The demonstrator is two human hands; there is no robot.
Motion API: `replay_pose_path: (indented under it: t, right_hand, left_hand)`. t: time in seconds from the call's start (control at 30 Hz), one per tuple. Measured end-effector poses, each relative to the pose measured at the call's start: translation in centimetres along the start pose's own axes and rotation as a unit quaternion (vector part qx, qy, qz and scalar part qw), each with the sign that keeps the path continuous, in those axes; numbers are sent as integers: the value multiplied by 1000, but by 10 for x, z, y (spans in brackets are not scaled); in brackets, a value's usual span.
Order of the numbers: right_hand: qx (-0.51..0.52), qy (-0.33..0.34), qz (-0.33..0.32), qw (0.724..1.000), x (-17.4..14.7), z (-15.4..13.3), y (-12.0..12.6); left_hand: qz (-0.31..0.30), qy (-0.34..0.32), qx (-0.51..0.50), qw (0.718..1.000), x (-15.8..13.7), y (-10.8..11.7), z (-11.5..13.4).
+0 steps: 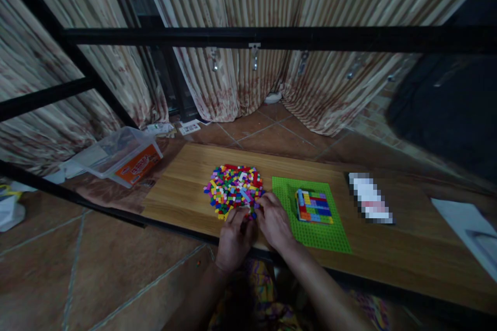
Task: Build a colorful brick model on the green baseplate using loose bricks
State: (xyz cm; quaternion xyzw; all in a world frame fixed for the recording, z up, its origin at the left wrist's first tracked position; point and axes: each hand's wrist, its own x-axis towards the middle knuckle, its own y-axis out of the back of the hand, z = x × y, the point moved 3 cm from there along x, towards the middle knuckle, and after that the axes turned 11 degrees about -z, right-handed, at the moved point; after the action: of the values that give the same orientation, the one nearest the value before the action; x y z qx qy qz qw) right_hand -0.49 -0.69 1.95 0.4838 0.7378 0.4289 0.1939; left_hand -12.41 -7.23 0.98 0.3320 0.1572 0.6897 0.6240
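Our left hand (235, 238) and right hand (275, 221) curl half-closed, any hold unclear, so we should pinch gently at the mid-frame brick pile (232, 189).

The loose bricks (233, 189) are mixing red, yellow, blue, green and white; the built block (316, 207) is showing bands of orange, red and blue against the bright-green baseplate (326, 235). Striped beige curtains (252, 0) are carrying reddish blotches, and the tabletop (174, 176) is displaying brown grain.
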Motion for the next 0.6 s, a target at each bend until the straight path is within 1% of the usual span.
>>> replay_pose_path:
  t: [0.13, 0.23, 0.33, 0.4, 0.43, 0.5, 0.6]
  right_hand:
    - [55, 1, 22, 998, -4, -2, 13]
    - [97, -14, 43, 994, -12, 6, 38]
    - [113, -40, 75, 990, -20, 30, 71]
    - [103, -80, 115, 985, -25, 54, 93]
    - [97, -101, 126, 982, -26, 66, 102]
    - [77, -128, 123, 981, -25, 88, 111]
    - [52, -119, 81, 988, -19, 105, 109]
  left_hand:
    - [0, -9, 5, 1000, 0, 0, -1]
    - [1, -15, 17, 1000, 0, -1, -4]
    - [2, -17, 24, 1000, 0, -2, -6]
    - [2, -22, 27, 999, 1, -2, -6]
    - [2, -24, 29, 999, 1, -2, -6]
    - [2, -27, 36, 999, 2, -2, -6]
    - [4, -34, 50, 998, 3, -1, -6]
